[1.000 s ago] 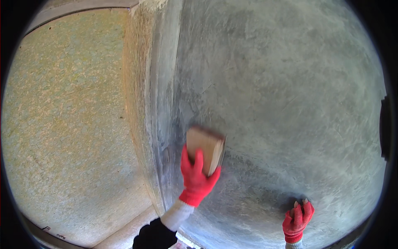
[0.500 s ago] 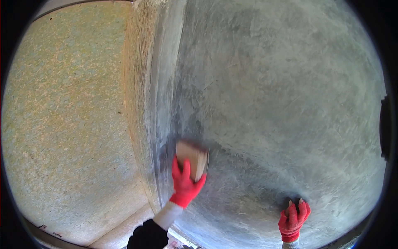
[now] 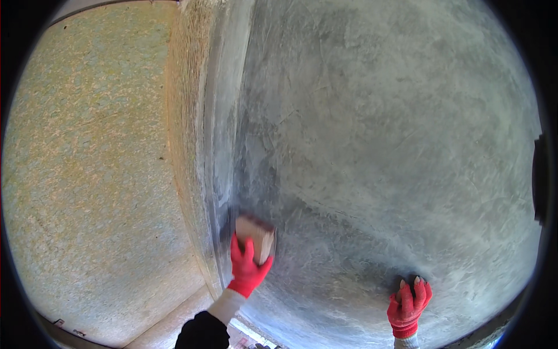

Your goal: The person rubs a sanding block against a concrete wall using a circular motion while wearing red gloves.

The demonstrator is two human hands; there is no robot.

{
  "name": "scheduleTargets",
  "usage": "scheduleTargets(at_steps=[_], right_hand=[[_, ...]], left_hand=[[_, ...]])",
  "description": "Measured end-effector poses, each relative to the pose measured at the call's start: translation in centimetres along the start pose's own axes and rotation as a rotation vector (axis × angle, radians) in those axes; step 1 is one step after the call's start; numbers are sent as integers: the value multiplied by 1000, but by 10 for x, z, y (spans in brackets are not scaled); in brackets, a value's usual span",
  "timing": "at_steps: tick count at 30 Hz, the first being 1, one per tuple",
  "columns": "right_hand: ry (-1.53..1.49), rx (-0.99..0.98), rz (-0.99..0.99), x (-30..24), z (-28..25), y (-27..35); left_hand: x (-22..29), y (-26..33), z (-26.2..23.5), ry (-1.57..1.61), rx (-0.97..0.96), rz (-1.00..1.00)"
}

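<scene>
Here's my left hand (image 3: 248, 272), red-gloved, clamped on the tan block (image 3: 254, 235), fingers over its near side and thumb along the right! The block is at the grey wall (image 3: 372, 145), toward its near left, with its dark far edge blurred. Just left of it runs the pale strip (image 3: 225, 75), and beyond that the rough yellowish edge (image 3: 189, 87) beside the speckled panel (image 3: 96, 163), filling the far left. Over to the right, well apart from the block, my right hand (image 3: 409, 308) rests at the wall, fingers bent and slightly apart, pale tips showing; the palm is hidden, so I can't tell whether it grips anything. My black sleeve (image 3: 203, 331) sits at near left.
</scene>
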State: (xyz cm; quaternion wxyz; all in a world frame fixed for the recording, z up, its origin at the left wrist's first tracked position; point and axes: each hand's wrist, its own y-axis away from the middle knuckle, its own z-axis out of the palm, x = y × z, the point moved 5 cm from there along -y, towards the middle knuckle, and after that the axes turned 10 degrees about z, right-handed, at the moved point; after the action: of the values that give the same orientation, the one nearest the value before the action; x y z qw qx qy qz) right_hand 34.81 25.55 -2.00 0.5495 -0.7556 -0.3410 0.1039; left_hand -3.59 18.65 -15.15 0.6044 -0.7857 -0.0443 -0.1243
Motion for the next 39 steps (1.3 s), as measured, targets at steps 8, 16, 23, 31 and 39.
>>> scheduleTargets(at_steps=[8, 16, 23, 31, 39], right_hand=[[28, 30, 28, 0, 0, 2], [-2, 17, -19, -3, 0, -3], [11, 29, -13, -2, 1, 0], [-2, 17, 27, -9, -4, -4], [-212, -182, 139, -23, -17, 35]], left_hand=[[13, -127, -23, -62, 170, 75], [-21, 14, 1, -62, 11, -25], [9, -150, -34, -85, 146, 53], [16, 86, 29, 90, -87, -313], [145, -87, 9, 28, 66, 195]])
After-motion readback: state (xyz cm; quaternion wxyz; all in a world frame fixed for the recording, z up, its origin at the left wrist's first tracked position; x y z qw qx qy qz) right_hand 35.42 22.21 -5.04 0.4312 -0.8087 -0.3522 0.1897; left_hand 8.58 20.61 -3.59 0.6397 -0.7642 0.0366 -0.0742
